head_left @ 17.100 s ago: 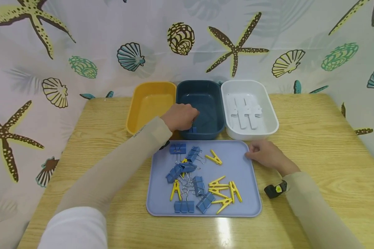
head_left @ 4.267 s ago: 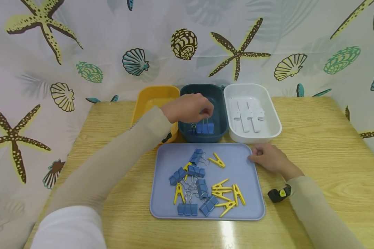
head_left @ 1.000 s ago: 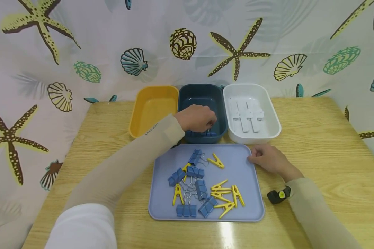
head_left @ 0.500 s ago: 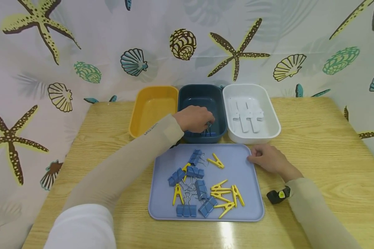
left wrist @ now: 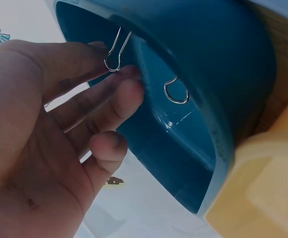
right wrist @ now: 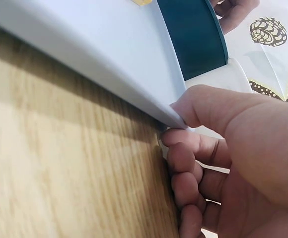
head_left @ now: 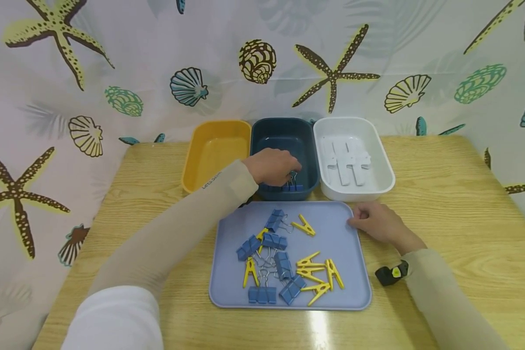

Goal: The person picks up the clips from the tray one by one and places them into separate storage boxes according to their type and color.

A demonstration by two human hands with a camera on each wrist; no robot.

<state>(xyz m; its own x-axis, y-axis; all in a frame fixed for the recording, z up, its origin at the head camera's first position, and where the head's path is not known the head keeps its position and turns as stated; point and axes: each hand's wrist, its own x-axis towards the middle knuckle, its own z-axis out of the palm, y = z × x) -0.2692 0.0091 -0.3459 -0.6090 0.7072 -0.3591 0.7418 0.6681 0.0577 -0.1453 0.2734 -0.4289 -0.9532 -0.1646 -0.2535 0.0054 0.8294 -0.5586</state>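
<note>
My left hand [head_left: 271,166] reaches into the dark blue bin [head_left: 288,127], its fingers loosely bent. Beside its fingertips a blue binder clip [head_left: 293,187] stands with its wire handles upward. In the left wrist view one wire handle [left wrist: 113,64] overlaps the fingertips with its whole loop showing, and a second wire loop [left wrist: 176,94] rises farther along the bin. Thumb and fingers of my right hand [head_left: 378,223] pinch the upper right edge of the pale blue tray [head_left: 332,223]. On the tray lie several blue binder clips [head_left: 262,294] and yellow clothespins [head_left: 304,225], partly overlapping.
Left of the dark bin stands a yellow bin [head_left: 216,155]. A white bin [head_left: 378,167] on its right holds several white clip-like pieces [head_left: 344,165]. The bins stand side by side behind the tray, before a shell-patterned cloth [head_left: 227,29].
A binder clip that my left hand held by its handles over the dark bin now stands inside it. The left fingers have loosened, baring the handles. Fewer binder clips lie on the tray; the right hand stays.
</note>
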